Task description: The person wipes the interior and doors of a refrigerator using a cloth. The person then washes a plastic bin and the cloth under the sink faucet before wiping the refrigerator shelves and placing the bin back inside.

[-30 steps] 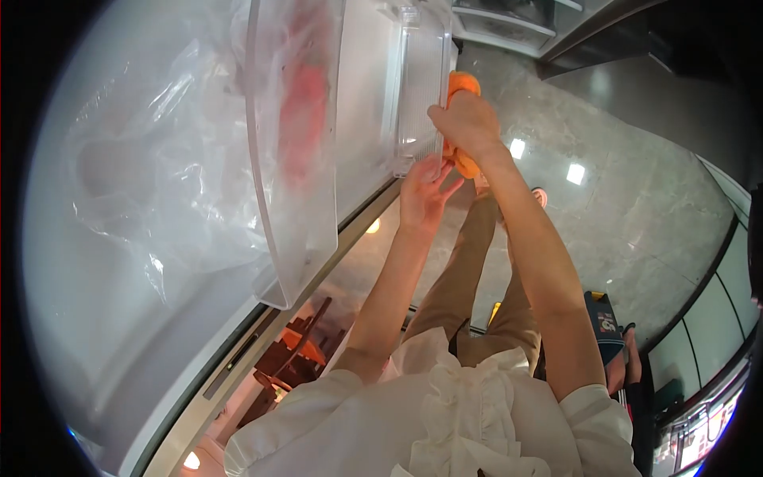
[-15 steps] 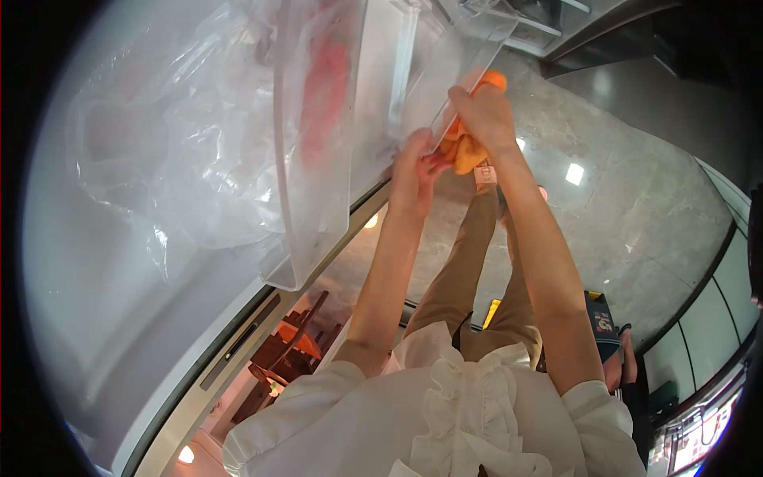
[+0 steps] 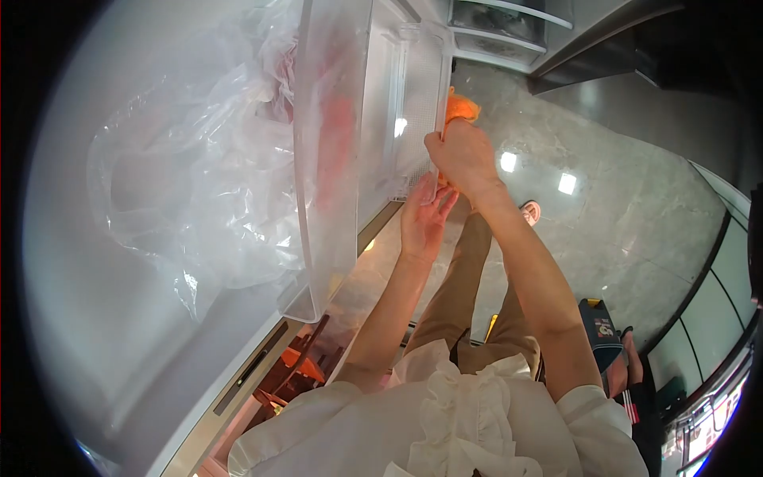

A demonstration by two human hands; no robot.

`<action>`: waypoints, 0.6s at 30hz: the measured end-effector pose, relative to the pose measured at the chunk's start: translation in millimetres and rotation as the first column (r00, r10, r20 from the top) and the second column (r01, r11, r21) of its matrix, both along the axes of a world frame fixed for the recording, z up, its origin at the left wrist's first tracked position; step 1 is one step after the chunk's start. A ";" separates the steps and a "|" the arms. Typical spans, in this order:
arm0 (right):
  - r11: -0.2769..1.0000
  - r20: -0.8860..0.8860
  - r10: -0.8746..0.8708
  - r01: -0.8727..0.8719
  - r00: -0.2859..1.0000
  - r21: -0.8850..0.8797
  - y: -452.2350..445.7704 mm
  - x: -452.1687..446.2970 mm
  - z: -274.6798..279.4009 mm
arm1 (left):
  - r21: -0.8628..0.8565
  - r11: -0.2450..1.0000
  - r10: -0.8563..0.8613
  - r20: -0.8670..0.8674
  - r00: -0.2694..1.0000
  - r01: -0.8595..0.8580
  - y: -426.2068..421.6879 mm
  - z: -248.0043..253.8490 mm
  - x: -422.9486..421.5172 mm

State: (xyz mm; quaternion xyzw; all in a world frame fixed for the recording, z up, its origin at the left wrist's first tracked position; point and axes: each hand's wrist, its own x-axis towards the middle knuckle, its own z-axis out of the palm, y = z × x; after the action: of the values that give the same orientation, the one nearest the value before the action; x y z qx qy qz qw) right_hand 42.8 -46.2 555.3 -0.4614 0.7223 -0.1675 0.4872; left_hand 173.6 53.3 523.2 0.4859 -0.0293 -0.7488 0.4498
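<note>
My right hand (image 3: 467, 155) is closed around an orange cloth (image 3: 461, 107), which lies along the outer face of a clear plastic door bin (image 3: 424, 99). Part of the cloth is hidden behind that hand. At the near end of the bin, my left hand (image 3: 424, 222) holds its lower corner, palm turned up; some fingertips show through the clear plastic. The bin is beside the white inner wall of a fridge door.
A larger clear bin (image 3: 327, 199) stands close on the left, with a crumpled plastic bag (image 3: 207, 191) beyond it. Fridge drawers (image 3: 501, 32) are at the top. Below lies a grey tiled floor (image 3: 604, 151). A dark box-like item (image 3: 600, 330) and another person's leg (image 3: 633, 362) are at right.
The clear door bin has swung left, from slanting outward to lying near the door wall. Both hands moved with it, the left one lower. More of the orange cloth is now covered.
</note>
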 end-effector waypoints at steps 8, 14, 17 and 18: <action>0.981 0.047 0.130 -0.135 0.990 0.139 -19.4 -4.8 -11.7 | 0.033 0.999 0.038 -0.060 0.997 -0.036 -4.8 -13.1 -5.2; 0.981 0.050 0.121 -0.127 0.991 0.150 -23.8 -10.6 -21.5 | 0.065 0.998 0.009 0.038 0.999 -0.011 -16.5 -18.8 -5.5; 0.981 0.074 0.084 -0.096 0.994 0.169 -33.1 -19.2 -8.2 | 0.218 0.976 0.009 0.051 0.999 -0.020 -24.9 -20.0 -2.8; 0.975 0.094 0.050 -0.069 0.994 0.212 -38.3 -22.1 -1.5 | 0.232 0.972 0.017 0.057 0.998 -0.029 -26.0 -19.7 -0.9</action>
State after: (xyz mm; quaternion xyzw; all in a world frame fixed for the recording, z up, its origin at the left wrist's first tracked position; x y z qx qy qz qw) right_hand 20.6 -84.5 553.7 -0.4198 0.6997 -0.0939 0.5704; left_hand 172.7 27.3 503.5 0.5558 0.0518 -0.7283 0.3976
